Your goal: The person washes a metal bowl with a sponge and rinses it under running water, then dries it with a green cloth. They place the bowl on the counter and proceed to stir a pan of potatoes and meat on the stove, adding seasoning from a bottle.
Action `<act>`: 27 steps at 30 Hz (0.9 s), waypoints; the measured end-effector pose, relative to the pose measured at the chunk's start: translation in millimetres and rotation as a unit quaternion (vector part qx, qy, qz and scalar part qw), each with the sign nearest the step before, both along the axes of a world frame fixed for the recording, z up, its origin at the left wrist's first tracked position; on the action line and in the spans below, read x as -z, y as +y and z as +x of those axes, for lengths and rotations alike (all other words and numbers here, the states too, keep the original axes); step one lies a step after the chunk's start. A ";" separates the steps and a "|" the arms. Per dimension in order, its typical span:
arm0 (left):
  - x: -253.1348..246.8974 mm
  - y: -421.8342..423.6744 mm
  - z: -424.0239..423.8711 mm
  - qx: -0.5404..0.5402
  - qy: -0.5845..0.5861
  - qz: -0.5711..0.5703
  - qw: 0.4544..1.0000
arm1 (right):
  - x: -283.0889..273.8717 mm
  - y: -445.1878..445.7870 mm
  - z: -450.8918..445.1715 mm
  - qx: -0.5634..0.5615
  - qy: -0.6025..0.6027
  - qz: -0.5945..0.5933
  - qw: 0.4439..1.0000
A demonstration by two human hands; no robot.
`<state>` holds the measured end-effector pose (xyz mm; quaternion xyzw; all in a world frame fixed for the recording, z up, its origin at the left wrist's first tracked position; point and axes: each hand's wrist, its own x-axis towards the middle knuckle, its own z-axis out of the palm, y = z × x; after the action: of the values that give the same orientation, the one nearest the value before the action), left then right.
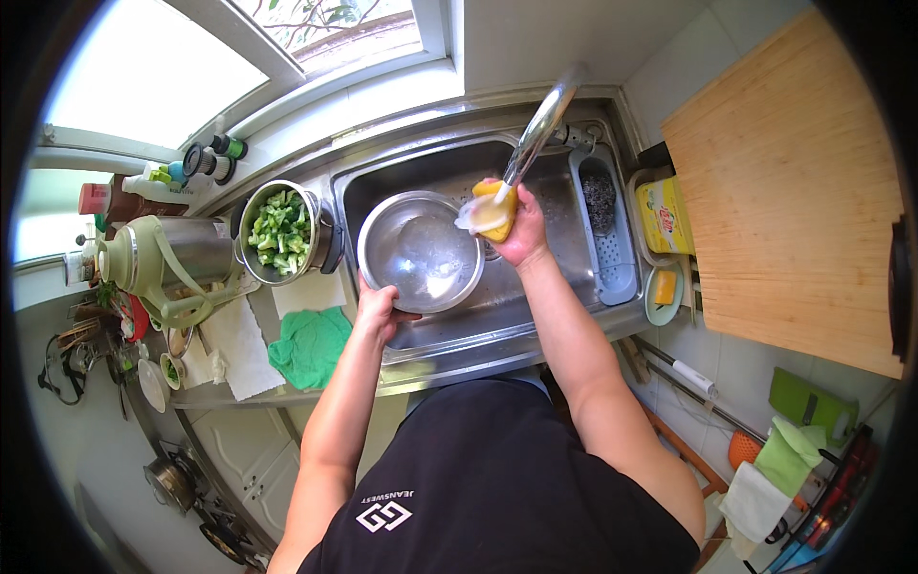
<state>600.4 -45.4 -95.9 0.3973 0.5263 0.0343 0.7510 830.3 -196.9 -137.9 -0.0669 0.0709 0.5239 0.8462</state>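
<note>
My left hand (379,310) grips the near-left rim of a round stainless steel bowl (423,258), which is tilted over the sink (556,269). Only a little water or wet shine shows inside the bowl. In my right hand (527,233) is a yellow sponge (502,219), held right under the spout of the chrome faucet (538,133). Water runs from the spout onto the sponge and splashes whitish off its left side. The sponge is beside the bowl's upper right rim; whether they touch I cannot tell.
A pot of cut green vegetables (280,233) stands left of the sink, near a green cloth (310,348) and a thermos jug (161,265). A grey-blue strainer tray (609,229) holds a dark scouring pad. Right of it are a soap dish (658,308) and a large wooden board (789,194).
</note>
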 end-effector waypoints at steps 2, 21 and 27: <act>-1.2 0.2 0.6 0.005 0.002 -0.006 1.000 | 3.6 2.7 -0.8 0.037 -0.041 -0.107 0.993; -1.9 -7.7 -5.7 0.014 0.012 -0.033 0.999 | 0.8 22.7 14.9 0.094 -0.380 -0.393 0.832; 1.6 -4.8 0.4 0.031 0.005 -0.041 0.999 | 96.1 -27.5 29.3 -0.023 -0.423 -0.696 0.580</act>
<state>600.9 -50.2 -97.5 0.3825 0.5184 -0.0122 0.7647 859.6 -224.3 -234.0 -0.8506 0.0463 0.2457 0.4625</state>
